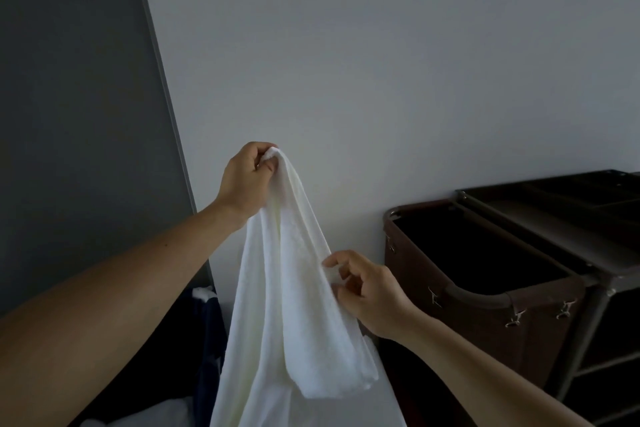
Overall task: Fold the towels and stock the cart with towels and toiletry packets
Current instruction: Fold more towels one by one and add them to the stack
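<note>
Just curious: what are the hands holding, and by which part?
A white terry towel: the left hand grips its bunched top end; the right hand pinches its edge lower down.

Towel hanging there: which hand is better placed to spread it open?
Probably the right hand: it pinches the towel at its side edge, while the left hand grips the top.

Pale wall (pixel 381 45), dark grey panel (pixel 69 80) at left, dim light

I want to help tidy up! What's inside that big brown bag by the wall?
The brown bag is open on top, and only dark lining shows inside. Its bottom is hidden behind the front wall, so I cannot tell.
</note>
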`<state>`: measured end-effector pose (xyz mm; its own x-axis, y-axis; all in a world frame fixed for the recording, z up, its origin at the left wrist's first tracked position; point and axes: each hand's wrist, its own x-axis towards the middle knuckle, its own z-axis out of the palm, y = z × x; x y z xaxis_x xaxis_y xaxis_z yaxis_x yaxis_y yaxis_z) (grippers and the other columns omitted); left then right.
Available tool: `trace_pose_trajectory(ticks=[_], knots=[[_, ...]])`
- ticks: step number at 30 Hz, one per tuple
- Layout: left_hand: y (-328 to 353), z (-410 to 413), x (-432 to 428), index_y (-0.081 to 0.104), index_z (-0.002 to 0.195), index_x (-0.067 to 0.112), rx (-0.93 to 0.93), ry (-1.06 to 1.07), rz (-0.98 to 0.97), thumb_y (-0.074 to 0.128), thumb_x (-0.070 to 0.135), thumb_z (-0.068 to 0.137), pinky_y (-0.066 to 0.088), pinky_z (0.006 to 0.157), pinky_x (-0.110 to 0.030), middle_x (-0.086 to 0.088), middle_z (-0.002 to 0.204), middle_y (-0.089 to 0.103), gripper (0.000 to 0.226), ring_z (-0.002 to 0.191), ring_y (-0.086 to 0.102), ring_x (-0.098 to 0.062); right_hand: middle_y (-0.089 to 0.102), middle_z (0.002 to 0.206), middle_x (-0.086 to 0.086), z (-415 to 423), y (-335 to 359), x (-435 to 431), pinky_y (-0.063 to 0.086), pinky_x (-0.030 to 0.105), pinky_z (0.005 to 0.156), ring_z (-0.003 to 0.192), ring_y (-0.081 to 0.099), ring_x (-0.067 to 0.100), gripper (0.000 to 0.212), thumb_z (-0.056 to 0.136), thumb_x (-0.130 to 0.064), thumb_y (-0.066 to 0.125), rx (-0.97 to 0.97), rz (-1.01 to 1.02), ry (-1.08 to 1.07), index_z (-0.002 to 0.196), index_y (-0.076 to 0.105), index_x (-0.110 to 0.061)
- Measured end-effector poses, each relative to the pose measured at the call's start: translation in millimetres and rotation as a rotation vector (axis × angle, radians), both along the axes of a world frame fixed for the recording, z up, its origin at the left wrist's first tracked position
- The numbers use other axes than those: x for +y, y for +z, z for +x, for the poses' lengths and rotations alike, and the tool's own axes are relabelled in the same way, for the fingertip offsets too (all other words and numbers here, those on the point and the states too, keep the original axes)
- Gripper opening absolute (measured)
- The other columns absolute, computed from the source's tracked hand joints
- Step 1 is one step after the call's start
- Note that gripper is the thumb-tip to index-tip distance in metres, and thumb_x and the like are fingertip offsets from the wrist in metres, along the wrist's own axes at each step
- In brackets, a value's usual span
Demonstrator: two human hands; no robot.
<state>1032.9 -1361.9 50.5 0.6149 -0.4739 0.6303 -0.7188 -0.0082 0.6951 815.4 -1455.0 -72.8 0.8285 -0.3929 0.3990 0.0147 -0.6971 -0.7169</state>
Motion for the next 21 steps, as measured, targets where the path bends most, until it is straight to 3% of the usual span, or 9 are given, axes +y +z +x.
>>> trace_pose_trajectory(ticks=[2, 5, 9, 13, 15, 17, 19, 21], knots=[[0, -2, -1, 0.062, 0.117, 0.022, -0.009, 0.002, -0.001, 0.049, 0.019, 0.101, 0.041, 0.073, -0.013, 0.025, 0.100, 0.057, 0.020, 0.092, 0.054, 0.008, 0.057, 0.080, -0.035, -1, 1, -1, 0.043, 0.006, 0.060, 0.071, 0.057, -0.011, 0.027, 0.094, -0.020, 0.066, 0.087, -0.082, -0.019, 0.096, 0.059, -0.046], [2, -3, -1, 0.061, 0.119, 0.020, -0.007, 0.010, -0.014, 0.049, 0.019, 0.102, 0.043, 0.075, -0.015, 0.019, 0.105, 0.058, 0.021, 0.093, 0.055, 0.002, 0.051, 0.087, -0.025, 1, -3, -4, 0.037, 0.011, 0.073, 0.085, 0.053, -0.001, 0.013, 0.094, -0.030, 0.062, 0.255, -0.194, -0.113, 0.100, 0.067, -0.041], [4, 0, 2, 0.062, 0.121, 0.018, 0.016, 0.046, -0.033, 0.049, 0.020, 0.102, 0.047, 0.080, -0.022, 0.013, 0.109, 0.058, 0.023, 0.099, 0.054, -0.007, 0.041, 0.094, -0.023, 3, -14, -1, 0.041, 0.024, 0.083, 0.095, 0.050, 0.015, 0.030, 0.095, -0.042, 0.049, 0.490, -0.208, -0.179, 0.121, 0.063, -0.043], [3, 0, 4, 0.062, 0.119, 0.018, 0.046, 0.053, -0.039, 0.049, 0.021, 0.102, 0.053, 0.084, -0.036, 0.012, 0.108, 0.059, 0.022, 0.100, 0.056, -0.010, 0.038, 0.116, -0.017, 2, -23, -1, 0.041, 0.030, 0.099, 0.115, 0.049, 0.019, 0.041, 0.086, -0.055, 0.061, 0.617, -0.024, -0.112, 0.124, 0.059, -0.040], [3, 0, 5, 0.062, 0.119, 0.018, 0.064, 0.059, -0.049, 0.050, 0.021, 0.102, 0.054, 0.084, -0.039, 0.012, 0.107, 0.059, 0.022, 0.100, 0.056, -0.012, 0.043, 0.113, -0.019, 1, -27, 2, 0.041, 0.028, 0.096, 0.112, 0.050, 0.018, 0.033, 0.082, -0.054, 0.068, 0.618, 0.008, -0.080, 0.113, 0.066, -0.041], [3, 2, 6, 0.062, 0.119, 0.018, 0.066, 0.069, -0.057, 0.050, 0.021, 0.102, 0.053, 0.083, -0.034, 0.010, 0.109, 0.060, 0.021, 0.100, 0.056, -0.011, 0.050, 0.098, -0.021, 1, -31, 6, 0.044, 0.025, 0.084, 0.098, 0.054, 0.015, 0.019, 0.086, -0.037, 0.066, 0.609, -0.082, -0.104, 0.104, 0.072, -0.039], [4, 3, 8, 0.062, 0.119, 0.019, 0.058, 0.082, -0.058, 0.050, 0.022, 0.102, 0.051, 0.080, -0.027, 0.009, 0.112, 0.061, 0.021, 0.100, 0.056, -0.010, 0.059, 0.092, -0.018, 1, -32, 9, 0.043, 0.022, 0.076, 0.086, 0.057, 0.012, 0.023, 0.091, -0.029, 0.057, 0.617, -0.071, -0.138, 0.105, 0.075, -0.033], [4, 5, 10, 0.062, 0.119, 0.019, 0.065, 0.086, -0.061, 0.050, 0.022, 0.102, 0.052, 0.079, -0.031, 0.009, 0.111, 0.061, 0.022, 0.100, 0.056, -0.011, 0.066, 0.093, -0.012, 1, -33, 11, 0.046, 0.022, 0.075, 0.083, 0.058, 0.011, 0.023, 0.090, -0.031, 0.056, 0.620, 0.055, -0.123, 0.098, 0.077, -0.032]])
